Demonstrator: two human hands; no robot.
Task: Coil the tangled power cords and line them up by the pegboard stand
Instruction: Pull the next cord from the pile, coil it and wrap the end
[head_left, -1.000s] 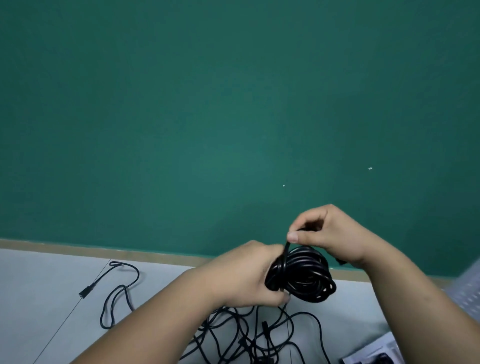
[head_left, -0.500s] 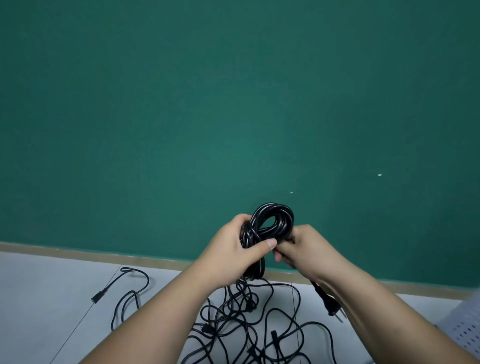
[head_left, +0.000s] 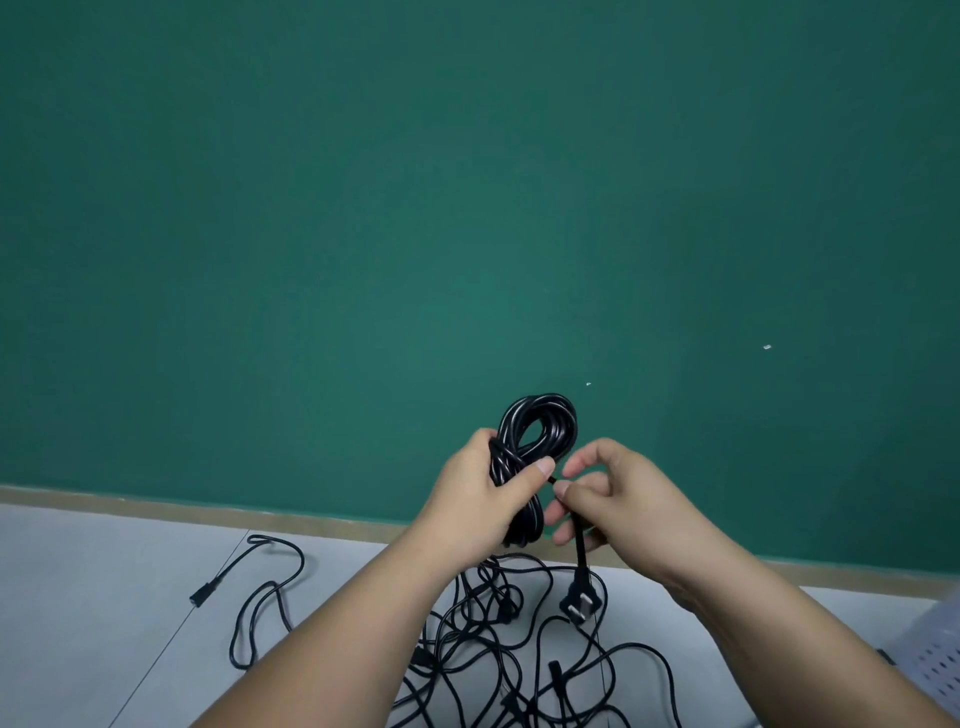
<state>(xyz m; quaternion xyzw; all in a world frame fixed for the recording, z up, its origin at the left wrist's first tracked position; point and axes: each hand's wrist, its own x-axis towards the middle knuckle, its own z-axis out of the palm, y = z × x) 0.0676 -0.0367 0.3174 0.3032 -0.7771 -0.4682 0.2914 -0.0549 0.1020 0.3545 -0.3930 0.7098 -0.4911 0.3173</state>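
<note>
Power cord coil (head_left: 537, 431), black and wound in a figure-eight bundle, is held up in front of the green wall (head_left: 363, 208), at 6 o'clock in the head view. The left hand (head_left: 483, 493) grips its lower half, fingers wrapped round the back and the thumb (head_left: 540, 467) pressed flat across the strands. At 3 o'clock from that thumb, the right hand (head_left: 618, 493) pinches the coil's free end between thumb and forefinger (head_left: 571, 488); its other fingers are loosely curled. From the pinch the cord drops toward 6 o'clock to a plug (head_left: 579, 605) that hangs above the tangled cords (head_left: 493, 649) heaped on the grey table (head_left: 104, 597). A single loose cord (head_left: 260, 587) lies at 8 o'clock from the coil, well apart from it. At 4 o'clock a white perforated pegboard stand (head_left: 935, 670) shows at the frame's edge.
</note>
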